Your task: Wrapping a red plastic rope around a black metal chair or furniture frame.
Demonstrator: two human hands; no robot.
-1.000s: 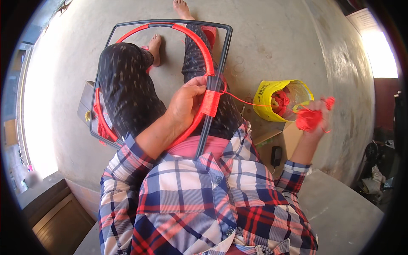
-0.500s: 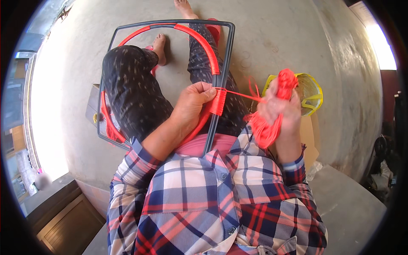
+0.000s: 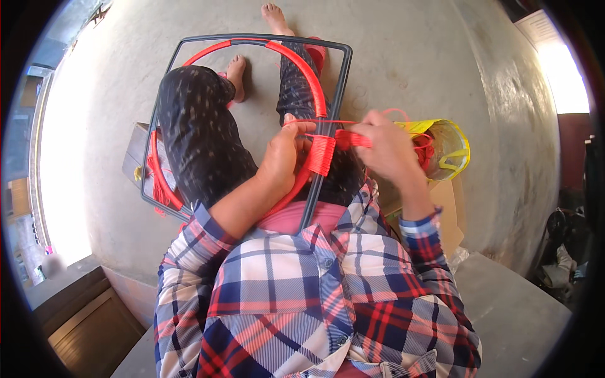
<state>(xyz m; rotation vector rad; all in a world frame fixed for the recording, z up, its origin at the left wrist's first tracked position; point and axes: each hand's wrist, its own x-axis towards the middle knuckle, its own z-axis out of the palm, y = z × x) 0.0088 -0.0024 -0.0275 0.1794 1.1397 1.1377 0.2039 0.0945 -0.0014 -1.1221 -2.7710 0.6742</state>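
A dark metal frame [image 3: 343,75] lies across my lap, with a ring inside it partly wrapped in red cord [image 3: 309,75]. My left hand [image 3: 280,154] is inside the ring beside a red wrapped joint [image 3: 321,156]; its thumb and index finger are apart, and its other fingers are partly hidden. A taut red strand [image 3: 337,121] runs from the left fingers across the frame bar toward my right hand [image 3: 392,148]. On the bar's right side, my right hand is closed on a red cord bundle [image 3: 353,138], the bundle's left end reaching to the bar.
A yellow-rimmed bag [image 3: 463,142] with more red cord inside stands on the right, near cardboard [image 3: 449,214]. A grey box [image 3: 135,154] sits beyond my left knee. Dark clutter lies by the right wall.
My right hand has brought the cord bundle left and close to the frame bar. My left thumb has come off the wrapped joint, and the hand has moved slightly left.
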